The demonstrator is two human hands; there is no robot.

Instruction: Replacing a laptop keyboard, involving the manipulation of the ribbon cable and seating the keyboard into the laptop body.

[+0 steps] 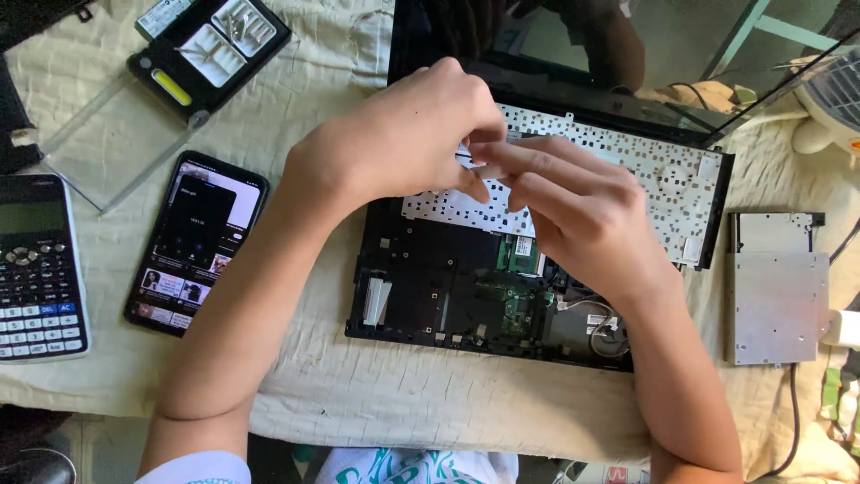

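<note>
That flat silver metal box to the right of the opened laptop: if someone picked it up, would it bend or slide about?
The silver metal box looks stiff: flat sheet-metal faces, square edges. Probably light for its size, being thin. It lies flat on wrinkled cloth, so it would hardly slide or roll.

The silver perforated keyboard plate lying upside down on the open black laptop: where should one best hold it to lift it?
Probably the silver perforated keyboard plate by its free right short edge, from the right: both hands cover its left, circuits lie below.

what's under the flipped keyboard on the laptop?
Below the keyboard's perforated metal back, the open laptop base shows a green circuit board and white wires. The left hand and right hand cover the middle; anything directly beneath the keyboard is hidden.
</note>
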